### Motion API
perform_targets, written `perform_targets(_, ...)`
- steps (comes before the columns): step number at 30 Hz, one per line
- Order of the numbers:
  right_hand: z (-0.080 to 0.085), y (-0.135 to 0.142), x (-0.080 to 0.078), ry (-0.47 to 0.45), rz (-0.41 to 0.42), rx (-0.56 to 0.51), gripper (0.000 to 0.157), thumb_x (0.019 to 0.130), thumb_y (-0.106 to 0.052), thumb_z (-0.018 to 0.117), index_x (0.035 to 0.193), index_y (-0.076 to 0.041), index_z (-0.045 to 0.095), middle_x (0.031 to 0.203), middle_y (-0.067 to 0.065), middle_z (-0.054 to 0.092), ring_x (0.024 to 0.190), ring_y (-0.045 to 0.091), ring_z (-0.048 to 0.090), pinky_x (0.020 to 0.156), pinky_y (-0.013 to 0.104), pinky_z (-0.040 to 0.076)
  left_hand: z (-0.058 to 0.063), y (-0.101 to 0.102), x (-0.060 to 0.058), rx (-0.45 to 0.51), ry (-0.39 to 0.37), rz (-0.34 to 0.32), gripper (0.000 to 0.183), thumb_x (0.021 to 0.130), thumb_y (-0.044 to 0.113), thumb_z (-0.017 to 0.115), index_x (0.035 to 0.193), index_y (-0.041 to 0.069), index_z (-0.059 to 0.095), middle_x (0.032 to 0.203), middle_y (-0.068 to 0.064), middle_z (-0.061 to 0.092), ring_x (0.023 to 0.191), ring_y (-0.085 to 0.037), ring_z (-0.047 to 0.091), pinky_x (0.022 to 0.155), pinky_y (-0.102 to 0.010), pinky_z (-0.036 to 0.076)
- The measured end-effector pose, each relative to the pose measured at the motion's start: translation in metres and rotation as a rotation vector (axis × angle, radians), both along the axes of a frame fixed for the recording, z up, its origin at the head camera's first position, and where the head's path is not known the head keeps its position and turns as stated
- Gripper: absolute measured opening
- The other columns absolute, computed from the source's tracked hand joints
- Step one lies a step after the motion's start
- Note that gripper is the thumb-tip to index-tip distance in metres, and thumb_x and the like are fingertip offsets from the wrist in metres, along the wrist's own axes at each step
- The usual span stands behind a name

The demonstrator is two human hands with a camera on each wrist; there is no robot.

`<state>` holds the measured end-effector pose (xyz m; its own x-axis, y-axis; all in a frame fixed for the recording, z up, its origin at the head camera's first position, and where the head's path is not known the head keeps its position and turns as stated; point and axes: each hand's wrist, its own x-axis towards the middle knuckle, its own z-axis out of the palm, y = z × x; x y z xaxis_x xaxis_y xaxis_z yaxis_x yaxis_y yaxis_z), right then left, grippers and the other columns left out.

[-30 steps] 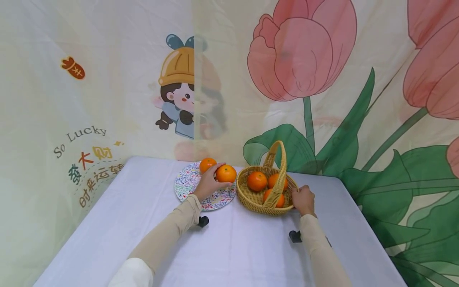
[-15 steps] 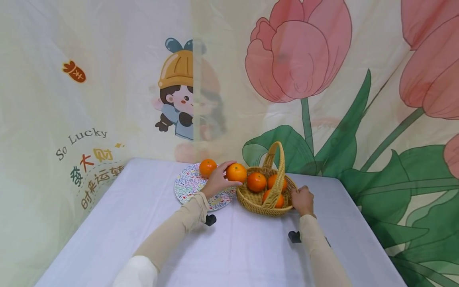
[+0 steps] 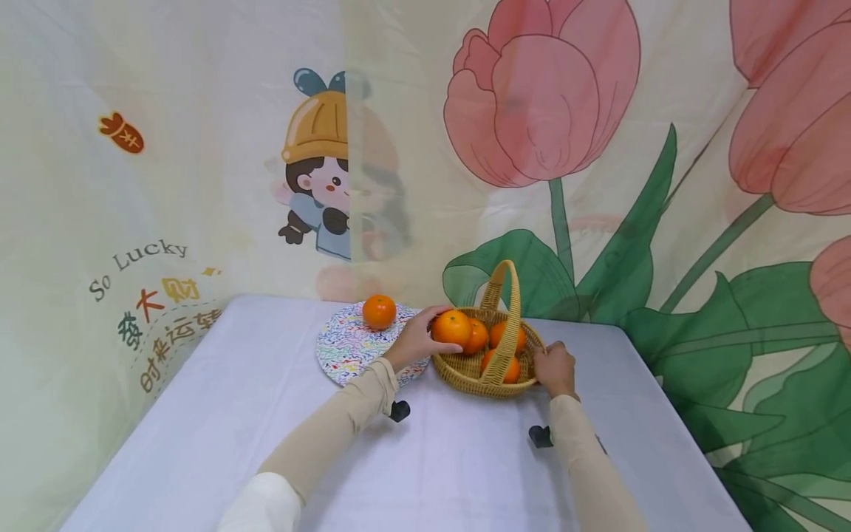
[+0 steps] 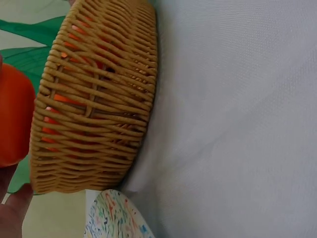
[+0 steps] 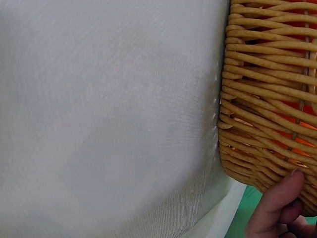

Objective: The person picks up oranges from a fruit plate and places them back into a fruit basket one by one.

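Observation:
My left hand (image 3: 419,338) grips an orange mandarin (image 3: 452,329) at the left rim of a wicker basket (image 3: 465,383). In the left wrist view that mandarin (image 4: 14,116) shows beside the basket's rim, with fingers around it. Several mandarins lie inside the basket, one of them (image 3: 501,367) near the front under the arched handle. My right hand (image 3: 555,368) holds the basket's right rim; in the right wrist view the thumb (image 5: 282,198) presses on the weave. Another mandarin (image 3: 379,312) sits on a round, colourfully speckled plate (image 3: 346,347) left of the basket.
A white cloth covers the table (image 3: 425,465). Behind it hangs a printed curtain (image 3: 239,148) with tulips and a cartoon figure. The plate stands close to the basket's left side, and the basket's handle (image 3: 510,318) rises high over its middle.
My left hand has carried its mandarin rightward from over the plate to the basket's left rim. My right hand keeps its hold on the basket. The head view has shifted slightly.

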<state>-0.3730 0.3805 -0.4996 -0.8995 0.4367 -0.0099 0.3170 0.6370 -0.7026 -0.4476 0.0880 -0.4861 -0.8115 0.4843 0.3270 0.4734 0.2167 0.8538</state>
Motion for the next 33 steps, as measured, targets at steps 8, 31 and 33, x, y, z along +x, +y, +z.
perform_targets(8, -0.001, -0.001, -0.001, -0.003, -0.005, 0.000, 0.032, 0.102, -0.028, 0.042, 0.107, 0.004, 0.046, 0.090, 0.021, 0.055, 0.062, 0.025, 0.058, 0.050, 0.032, 0.050, -0.006, 0.005, 0.005, -0.063, 0.034, 0.017, 0.084, 0.070, 0.034, 0.089, 0.142, 0.013, 0.049, 0.139, 0.003, 0.052, 0.122, -0.018, 0.052, 0.101, -0.040, 0.044)
perform_targets(31, -0.001, 0.001, -0.002, -0.006, -0.025, 0.006, 0.034, 0.102, -0.030, 0.042, 0.107, 0.003, 0.046, 0.087, 0.019, 0.054, 0.065, 0.025, 0.057, 0.050, 0.030, 0.048, -0.018, 0.013, 0.010, -0.185, 0.057, -0.018, 0.081, 0.072, 0.039, 0.087, 0.141, 0.019, 0.049, 0.141, 0.000, 0.049, 0.122, -0.020, 0.051, 0.100, -0.040, 0.045)
perform_targets(33, -0.001, 0.001, -0.002, -0.007, -0.026, 0.004, 0.034, 0.102, -0.030, 0.041, 0.107, 0.004, 0.046, 0.088, 0.019, 0.054, 0.066, 0.025, 0.058, 0.050, 0.030, 0.048, -0.018, 0.014, 0.009, -0.212, 0.064, -0.019, 0.080, 0.072, 0.041, 0.086, 0.140, 0.021, 0.049, 0.140, 0.001, 0.050, 0.121, -0.019, 0.051, 0.100, -0.039, 0.045)
